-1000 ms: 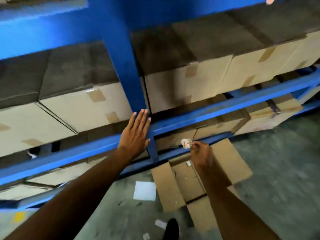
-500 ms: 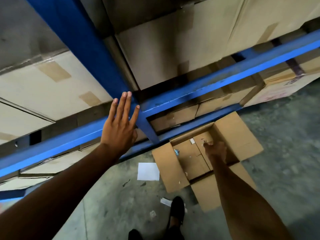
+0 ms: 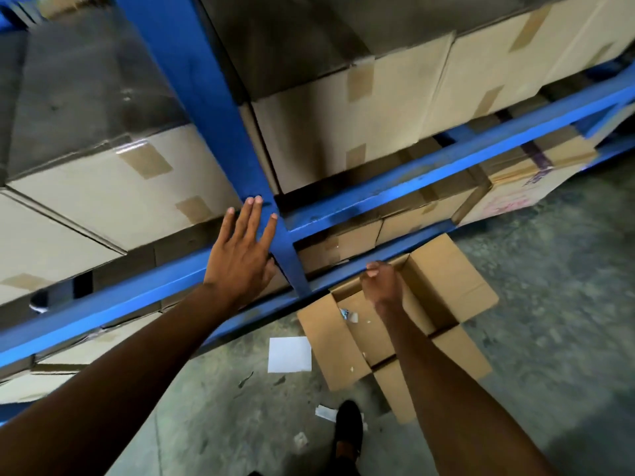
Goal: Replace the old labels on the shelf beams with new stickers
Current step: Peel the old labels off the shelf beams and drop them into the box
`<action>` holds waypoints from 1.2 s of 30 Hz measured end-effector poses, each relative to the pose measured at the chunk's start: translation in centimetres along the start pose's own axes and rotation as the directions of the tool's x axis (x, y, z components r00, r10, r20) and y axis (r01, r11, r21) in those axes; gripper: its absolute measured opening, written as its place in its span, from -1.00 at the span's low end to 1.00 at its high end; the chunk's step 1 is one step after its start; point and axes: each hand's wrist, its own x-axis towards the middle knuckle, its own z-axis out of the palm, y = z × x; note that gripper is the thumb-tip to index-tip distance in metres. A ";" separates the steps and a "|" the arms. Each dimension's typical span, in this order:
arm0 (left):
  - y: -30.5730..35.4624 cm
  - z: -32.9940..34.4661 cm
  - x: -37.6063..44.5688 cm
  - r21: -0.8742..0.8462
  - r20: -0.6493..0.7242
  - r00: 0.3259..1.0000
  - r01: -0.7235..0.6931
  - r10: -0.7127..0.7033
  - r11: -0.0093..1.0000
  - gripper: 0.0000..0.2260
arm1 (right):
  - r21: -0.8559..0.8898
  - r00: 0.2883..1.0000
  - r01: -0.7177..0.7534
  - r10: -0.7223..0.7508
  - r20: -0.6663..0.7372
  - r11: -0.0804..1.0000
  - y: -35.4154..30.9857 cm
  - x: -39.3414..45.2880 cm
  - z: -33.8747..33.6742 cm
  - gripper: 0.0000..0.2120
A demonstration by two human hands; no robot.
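Head view: left hand (image 3: pixel 240 259) lies flat and open on the blue beam (image 3: pixel 429 182) at 10 o'clock; right hand (image 3: pixel 381 281), curled, contents unclear, hangs over the open box (image 3: pixel 443 290). No label shows; drop scraps well inside the box.

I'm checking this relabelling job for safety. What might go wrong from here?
1. The open box sits on the floor right by the foot; a step forward may trip on its flaps.
2. A white sheet and paper scraps lie loose on the floor, a likely slip hazard.
3. The left hand leans flat on the blue upright, leaving only the right hand free over the box.
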 end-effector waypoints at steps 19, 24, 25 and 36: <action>-25.5 -11.2 -20.6 -0.220 -0.555 0.759 0.261 -0.341 0.940 -0.27 | 0.274 0.576 0.817 -0.734 -0.360 0.507 -32.8 -27.1 11.4 -0.78; -30.5 -12.6 -20.6 -0.247 -0.535 0.713 0.381 -0.453 0.891 -0.20 | 0.096 0.401 0.912 -0.822 -0.404 0.398 -37.6 -30.0 12.5 -0.58; -31.2 -12.6 -20.5 -0.250 -0.508 0.720 0.401 -0.472 0.881 -0.18 | 0.066 0.398 0.911 -0.826 -0.398 0.407 -38.3 -30.3 12.7 -0.58; -31.7 -11.8 -19.8 -0.231 -0.466 0.736 0.434 -0.491 0.871 -0.14 | -0.054 0.357 0.907 -0.829 -0.430 0.418 -40.2 -30.2 14.0 -0.73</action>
